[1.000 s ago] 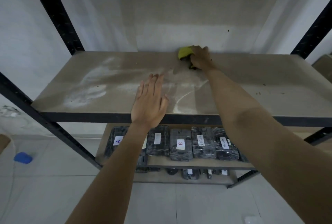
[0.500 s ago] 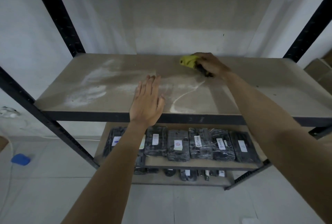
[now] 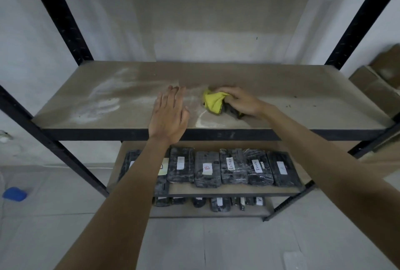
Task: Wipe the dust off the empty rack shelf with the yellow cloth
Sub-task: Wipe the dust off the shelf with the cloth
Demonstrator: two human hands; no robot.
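Observation:
The empty rack shelf point(image 3: 303, 87) is a tan board in a black metal frame, with white dust smears on its left half. My right hand point(image 3: 240, 101) presses the bunched yellow cloth point(image 3: 213, 101) onto the middle of the board. My left hand point(image 3: 168, 113) lies flat with fingers together, palm down near the front edge, just left of the cloth and not touching it. A curved white dust line runs between the two hands.
Black uprights point(image 3: 62, 18) stand at the shelf corners. The shelf below point(image 3: 216, 190) holds several dark wrapped packs with white labels. Cardboard boxes point(image 3: 381, 79) sit at the right. A blue object point(image 3: 14, 194) lies on the tiled floor at left.
My right hand has dragged the yellow cloth from the back edge of the shelf toward the front and middle. My left hand has stayed flat in about the same spot.

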